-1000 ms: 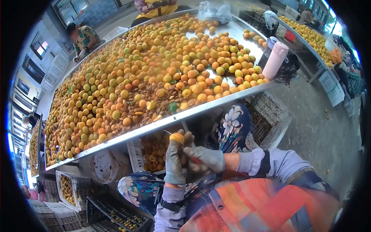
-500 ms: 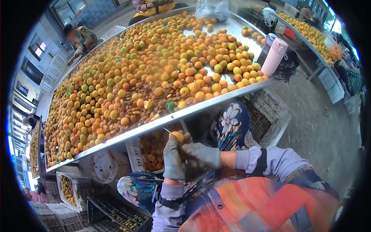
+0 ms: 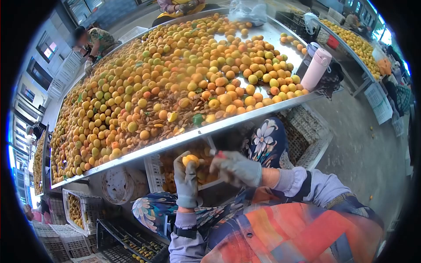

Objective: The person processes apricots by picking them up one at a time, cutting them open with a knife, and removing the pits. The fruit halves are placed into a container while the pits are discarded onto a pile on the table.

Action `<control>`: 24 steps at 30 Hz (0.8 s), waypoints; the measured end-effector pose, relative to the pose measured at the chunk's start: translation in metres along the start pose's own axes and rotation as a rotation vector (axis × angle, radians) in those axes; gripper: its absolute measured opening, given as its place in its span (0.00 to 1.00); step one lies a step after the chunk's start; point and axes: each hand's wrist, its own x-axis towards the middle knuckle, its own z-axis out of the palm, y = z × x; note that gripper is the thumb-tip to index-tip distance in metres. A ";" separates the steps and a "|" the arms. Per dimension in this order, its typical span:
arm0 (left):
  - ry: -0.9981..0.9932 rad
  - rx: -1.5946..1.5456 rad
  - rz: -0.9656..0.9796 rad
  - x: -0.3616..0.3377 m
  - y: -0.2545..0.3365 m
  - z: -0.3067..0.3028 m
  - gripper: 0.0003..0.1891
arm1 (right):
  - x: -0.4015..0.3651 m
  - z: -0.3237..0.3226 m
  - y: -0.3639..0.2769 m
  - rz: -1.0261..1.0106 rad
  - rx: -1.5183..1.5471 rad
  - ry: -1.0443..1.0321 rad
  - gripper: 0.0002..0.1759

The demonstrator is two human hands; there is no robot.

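My left hand (image 3: 187,186), in a grey glove, pinches an orange-yellow apricot (image 3: 190,159) between its fingers, just below the front edge of the metal table (image 3: 197,132). To its right, my gloved right hand (image 3: 240,169) is curled round a small knife (image 3: 220,154); a bit of red shows at the fingers, and motion blurs the rest. Beneath both hands stands a crate (image 3: 153,173) with apricots in it. On the tabletop, a heap of whole apricots (image 3: 149,72) spreads out, with brown pits (image 3: 169,105) piled near the front edge.
A pink bottle (image 3: 316,70) stands at the table's right corner, and a plastic bag (image 3: 247,12) lies at the far edge. Crates sit under the table and at lower left, near a dirty white bucket (image 3: 117,186). A co-worker (image 3: 97,41) is at the table's far left side.
My hands, together before, have come apart. The left has moved slightly left with the apricot, and the right has drawn away with the knife. The thin blade beside the fruit no longer shows there.
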 end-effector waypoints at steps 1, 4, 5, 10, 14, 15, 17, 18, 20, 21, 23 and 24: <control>-0.002 -0.001 -0.005 -0.003 0.003 0.001 0.18 | -0.001 -0.003 -0.011 0.015 0.091 0.087 0.18; -0.059 0.452 0.166 -0.007 0.017 0.008 0.16 | 0.032 -0.004 0.009 -0.095 0.141 0.156 0.15; -0.059 0.450 0.168 -0.006 0.018 0.010 0.16 | 0.041 -0.002 0.018 -0.228 0.124 0.203 0.15; 0.024 0.571 0.245 -0.004 0.010 0.009 0.16 | 0.045 0.013 0.020 -0.198 -0.039 0.136 0.15; 0.096 0.359 0.109 -0.007 0.004 0.014 0.15 | 0.049 0.020 0.020 -0.204 -0.005 0.149 0.14; 0.097 0.358 0.109 -0.007 0.003 0.018 0.15 | 0.052 0.022 0.023 -0.265 -0.008 0.195 0.14; 0.222 0.274 0.089 -0.009 0.000 0.023 0.16 | 0.052 0.022 0.029 -0.317 -0.014 0.235 0.14; 0.225 0.274 0.083 -0.009 0.000 0.022 0.16 | 0.047 0.024 0.024 -0.239 0.064 0.212 0.13; 0.233 0.385 0.186 -0.007 0.002 0.022 0.17 | 0.042 0.024 0.018 -0.159 0.141 0.190 0.13; 0.233 0.384 0.182 -0.006 -0.005 0.019 0.17 | 0.041 0.024 0.016 -0.116 0.230 0.186 0.13; 0.325 -0.613 -0.485 0.000 -0.023 0.009 0.17 | 0.041 0.023 0.016 -0.071 0.320 0.181 0.13; 0.321 -0.724 -0.553 0.000 -0.019 0.006 0.18 | 0.042 0.021 0.017 -0.083 0.333 0.134 0.14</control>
